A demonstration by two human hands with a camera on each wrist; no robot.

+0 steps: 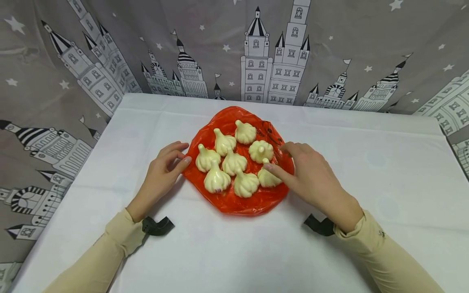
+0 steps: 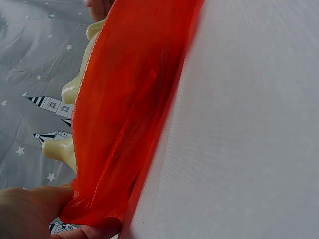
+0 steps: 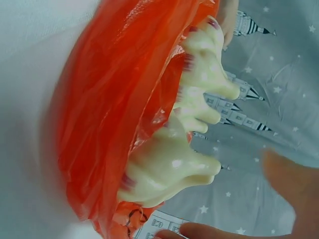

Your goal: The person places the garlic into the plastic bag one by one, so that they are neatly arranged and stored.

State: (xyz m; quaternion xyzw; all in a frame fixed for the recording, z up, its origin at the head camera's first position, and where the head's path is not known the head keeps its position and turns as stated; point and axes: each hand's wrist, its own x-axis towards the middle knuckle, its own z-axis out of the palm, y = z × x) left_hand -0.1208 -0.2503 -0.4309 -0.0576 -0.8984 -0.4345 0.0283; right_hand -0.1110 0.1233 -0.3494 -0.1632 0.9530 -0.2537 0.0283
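A red plastic bag (image 1: pixel 234 205) lies spread in a rough round on the white table, its rim slightly raised. Several pale garlic bulbs (image 1: pixel 234 162) with stems sit inside it, glossy, some with purple marks at the base. At the bag's left rim, my left hand (image 1: pixel 163 171) pinches the plastic between thumb and fingers, as the left wrist view shows. My right hand (image 1: pixel 311 173) is at the right rim, thumb and fingers spread. Its thumb overlaps the nearest garlic bulb (image 3: pixel 167 167) in the head view, but stands apart from it in the right wrist view.
The white cloth-covered table (image 1: pixel 234 252) extends around the bag on all sides. Behind and to the left hangs a grey curtain (image 1: pixel 216 36) printed with castles and stars. A black strap piece (image 1: pixel 158 226) juts out from the left wrist, another (image 1: pixel 318 225) from the right.
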